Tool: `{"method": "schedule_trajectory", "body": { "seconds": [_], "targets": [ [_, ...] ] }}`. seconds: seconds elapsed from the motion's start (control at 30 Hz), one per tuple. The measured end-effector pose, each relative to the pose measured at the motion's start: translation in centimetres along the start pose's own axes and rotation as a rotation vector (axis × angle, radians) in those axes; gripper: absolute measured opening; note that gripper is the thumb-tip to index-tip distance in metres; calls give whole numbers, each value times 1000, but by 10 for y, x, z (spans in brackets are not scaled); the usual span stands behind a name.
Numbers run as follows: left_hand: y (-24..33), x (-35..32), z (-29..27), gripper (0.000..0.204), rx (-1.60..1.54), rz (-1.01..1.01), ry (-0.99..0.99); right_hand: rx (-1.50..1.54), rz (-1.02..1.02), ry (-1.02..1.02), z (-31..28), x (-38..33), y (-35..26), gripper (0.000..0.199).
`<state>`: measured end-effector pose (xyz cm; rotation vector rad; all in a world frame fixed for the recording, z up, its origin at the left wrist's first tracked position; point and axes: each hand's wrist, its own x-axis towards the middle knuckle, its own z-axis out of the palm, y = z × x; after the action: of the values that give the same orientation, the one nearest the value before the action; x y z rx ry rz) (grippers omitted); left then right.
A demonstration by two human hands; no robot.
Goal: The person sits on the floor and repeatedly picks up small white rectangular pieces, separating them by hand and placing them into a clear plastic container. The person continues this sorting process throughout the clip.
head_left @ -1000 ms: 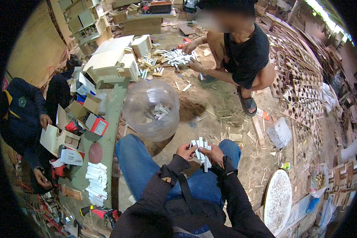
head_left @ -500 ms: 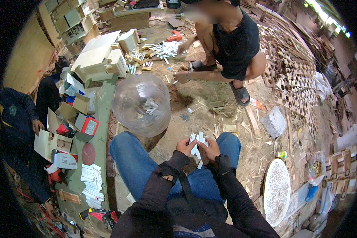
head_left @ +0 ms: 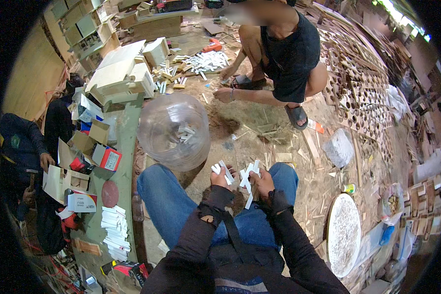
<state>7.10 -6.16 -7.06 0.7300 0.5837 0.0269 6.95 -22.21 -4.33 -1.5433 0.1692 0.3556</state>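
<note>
My left hand (head_left: pixel 219 180) is closed around a few short white strips (head_left: pixel 225 169), which fan out above the fingers. Just to its right, my right hand (head_left: pixel 264 185) grips another loose bunch of white strips (head_left: pixel 246 181). Some of these cross each other, and one strip (head_left: pixel 249 201) hangs down at the bottom. A gap separates the two hands, both held above my lap between the knees. The strips look thin and flat; their exact kind cannot be told.
Ahead on the left stands a clear plastic bag (head_left: pixel 174 156) with white strips inside. A green bench (head_left: pixel 127 142) bears boxes and stacked white strips (head_left: pixel 114 230). Opposite crouches a co-worker (head_left: pixel 291 59) near a strip pile (head_left: pixel 208 62). A round white board (head_left: pixel 344 235) lies right.
My hands have drawn apart, the left one moving left with its own strips. The co-worker's two hands have come closer together. At far left, another person's hand now shows with a hammer.
</note>
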Motion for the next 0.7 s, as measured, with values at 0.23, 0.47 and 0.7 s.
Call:
{"method": "schedule_trajectory", "body": {
  "seconds": [0.23, 0.47, 0.7],
  "targets": [
    [24, -14, 7, 21, 332, -286, -199, 309, 94, -79, -2, -1, -12, 25],
    [-6, -28, 21, 31, 601, -32, -287, 146, 47, -40, 0, -1, -11, 26],
    [2, -22, 15, 22, 349, -72, -259, 402, 218, -8, 1, -8, -24, 26]
  ]
}}
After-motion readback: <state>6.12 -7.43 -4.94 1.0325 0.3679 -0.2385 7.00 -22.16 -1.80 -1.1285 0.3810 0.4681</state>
